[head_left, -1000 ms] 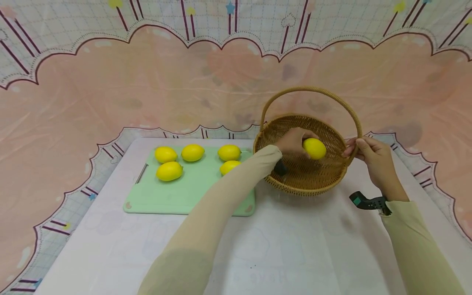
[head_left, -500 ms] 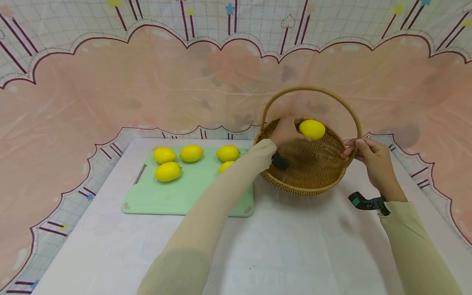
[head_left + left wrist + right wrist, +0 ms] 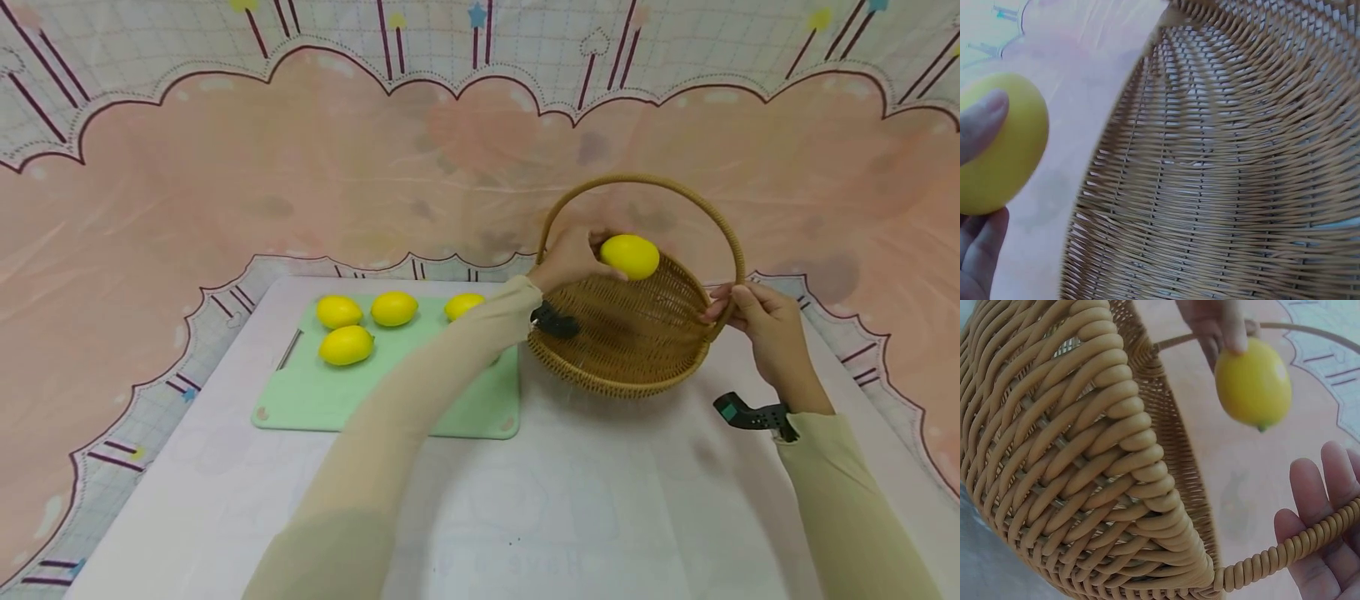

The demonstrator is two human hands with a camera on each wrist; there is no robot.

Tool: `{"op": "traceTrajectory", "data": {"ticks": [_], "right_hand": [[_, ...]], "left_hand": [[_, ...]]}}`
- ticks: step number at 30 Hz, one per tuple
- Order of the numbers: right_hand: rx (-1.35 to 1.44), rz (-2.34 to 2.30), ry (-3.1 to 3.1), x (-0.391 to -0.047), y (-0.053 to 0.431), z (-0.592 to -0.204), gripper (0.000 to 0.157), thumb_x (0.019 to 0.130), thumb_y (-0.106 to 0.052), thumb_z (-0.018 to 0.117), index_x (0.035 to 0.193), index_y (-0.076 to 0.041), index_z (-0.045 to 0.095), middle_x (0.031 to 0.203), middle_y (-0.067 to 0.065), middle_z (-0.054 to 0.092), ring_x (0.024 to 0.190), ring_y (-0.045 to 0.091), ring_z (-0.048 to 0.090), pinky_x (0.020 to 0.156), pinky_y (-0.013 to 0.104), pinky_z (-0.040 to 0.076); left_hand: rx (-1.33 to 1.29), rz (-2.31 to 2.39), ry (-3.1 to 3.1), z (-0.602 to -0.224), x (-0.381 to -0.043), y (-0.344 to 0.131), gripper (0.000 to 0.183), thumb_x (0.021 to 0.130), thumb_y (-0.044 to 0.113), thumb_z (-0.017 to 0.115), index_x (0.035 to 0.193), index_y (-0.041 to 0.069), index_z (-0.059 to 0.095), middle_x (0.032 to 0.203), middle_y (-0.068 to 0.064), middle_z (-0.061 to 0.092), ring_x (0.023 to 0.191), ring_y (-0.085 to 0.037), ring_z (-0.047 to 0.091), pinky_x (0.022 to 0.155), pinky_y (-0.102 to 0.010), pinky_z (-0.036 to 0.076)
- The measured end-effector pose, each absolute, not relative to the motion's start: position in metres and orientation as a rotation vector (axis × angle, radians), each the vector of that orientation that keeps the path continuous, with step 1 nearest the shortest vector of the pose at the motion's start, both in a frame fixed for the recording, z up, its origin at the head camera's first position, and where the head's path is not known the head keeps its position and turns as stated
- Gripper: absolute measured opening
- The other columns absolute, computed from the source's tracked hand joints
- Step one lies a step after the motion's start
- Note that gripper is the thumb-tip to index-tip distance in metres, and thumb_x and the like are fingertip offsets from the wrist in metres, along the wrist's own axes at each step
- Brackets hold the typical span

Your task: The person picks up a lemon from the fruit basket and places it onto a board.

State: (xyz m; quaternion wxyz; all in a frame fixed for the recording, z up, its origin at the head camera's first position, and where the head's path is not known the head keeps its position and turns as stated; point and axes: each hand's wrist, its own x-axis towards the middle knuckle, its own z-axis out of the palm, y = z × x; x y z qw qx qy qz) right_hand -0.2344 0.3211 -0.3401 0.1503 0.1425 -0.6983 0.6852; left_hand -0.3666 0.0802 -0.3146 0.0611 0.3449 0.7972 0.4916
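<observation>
My left hand [image 3: 572,260] holds a yellow lemon [image 3: 630,257] at the upper rim of a brown wicker basket [image 3: 626,350]. Thumb and fingers grip the lemon from opposite sides in the left wrist view, and it is apart from the weave [image 3: 1210,162]. Tilted, the basket faces its opening toward me, and no fruit shows inside. With my right hand [image 3: 772,329] I hold the base of the arched handle [image 3: 735,242] on the right side. In the right wrist view the fingers [image 3: 1310,484] lie behind the wrapped handle [image 3: 1272,559]; the thumb is out of sight there.
Left of the basket lies a green cutting board [image 3: 300,404] bearing several lemons [image 3: 346,345]. My left sleeve [image 3: 420,375] crosses over the board and hides part of it. White cloth [image 3: 585,500] covers the table, and a patterned cloth [image 3: 450,175] hangs behind.
My left hand has lifted the lemon from inside the basket up to its upper rim, drifting slightly left. My right hand stays on the handle, and the basket has barely moved.
</observation>
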Motion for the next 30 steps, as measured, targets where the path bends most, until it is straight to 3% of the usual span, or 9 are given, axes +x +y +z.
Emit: {"op": "traceTrajectory", "data": {"ticks": [8, 15, 24, 30], "right_hand": [[0.41, 1.99, -1.991, -0.233, 0.322, -0.341, 0.024, 0.097, -0.017, 0.049, 0.094, 0.0, 0.064, 0.076, -0.001, 0.07, 0.072, 0.008, 0.068, 0.072, 0.015, 0.055], [0.424, 1.992, -1.987, -0.232, 0.321, -0.342, 0.024, 0.097, -0.017, 0.049, 0.095, 0.002, 0.064, 0.075, -0.001, 0.07, 0.072, 0.008, 0.068, 0.071, 0.015, 0.055], [0.431, 1.983, -1.994, -0.233, 0.32, -0.343, 0.026, 0.097, -0.017, 0.049, 0.096, 0.005, 0.063, 0.075, -0.001, 0.07, 0.072, 0.008, 0.068, 0.071, 0.015, 0.055], [0.42, 1.967, -2.014, -0.232, 0.321, -0.342, 0.029, 0.097, -0.019, 0.049, 0.098, 0.008, 0.061, 0.076, -0.001, 0.07, 0.072, 0.008, 0.068, 0.072, 0.015, 0.055]], "left_hand": [[1.102, 1.57, 2.278, -0.313, -0.342, 0.058, 0.063, 0.07, 0.005, 0.081, 0.128, 0.005, 0.057, 0.131, -0.011, 0.058, 0.117, -0.021, 0.058, 0.089, -0.019, 0.051], [1.039, 1.576, 2.26, -0.322, -0.322, 0.023, 0.065, 0.069, 0.01, 0.083, 0.129, 0.01, 0.057, 0.13, -0.007, 0.06, 0.115, -0.017, 0.06, 0.09, -0.022, 0.052], [0.926, 1.698, 2.224, -0.332, -0.315, -0.035, 0.066, 0.07, 0.003, 0.081, 0.131, 0.006, 0.055, 0.132, -0.009, 0.057, 0.116, -0.021, 0.06, 0.095, -0.028, 0.051], [0.816, 1.713, 2.3, -0.332, -0.309, -0.077, 0.065, 0.071, 0.006, 0.08, 0.131, 0.009, 0.055, 0.134, -0.007, 0.056, 0.115, -0.022, 0.06, 0.095, -0.031, 0.051]]}}
